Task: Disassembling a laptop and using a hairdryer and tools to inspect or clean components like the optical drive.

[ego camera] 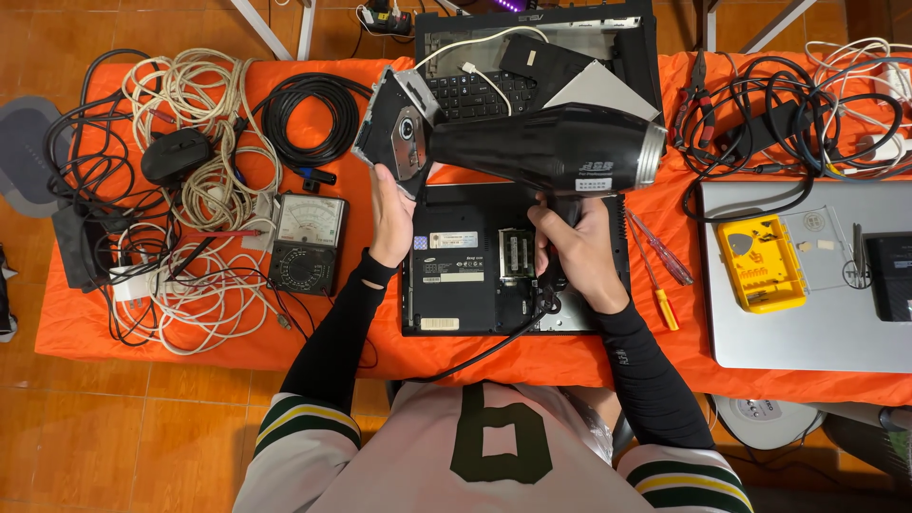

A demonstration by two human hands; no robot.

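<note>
right hand (579, 255) is closed around the handle of a black hair dryer (546, 150), which is held level above the work, nozzle end pointing left. left hand (391, 214) grips the lower edge of an optical disc drive (397, 130), raised and tilted, its face just beside the dryer's nozzle end. beneath both hands lies an opened laptop base (465, 275), underside up, on the orange table cover (190, 332); the dryer cord runs from the handle over the base toward the person. two screwdrivers (657, 261) lie just right of the base. an analog multimeter (306, 243) sits left of it among white cables (204, 190). farther right, a yellow bit case (758, 261) rests on a silver laptop (807, 323). beyond the dryer, a second dismantled laptop (532, 57), partly hidden by it. a black cable coil (309, 119) lies far left.
</note>
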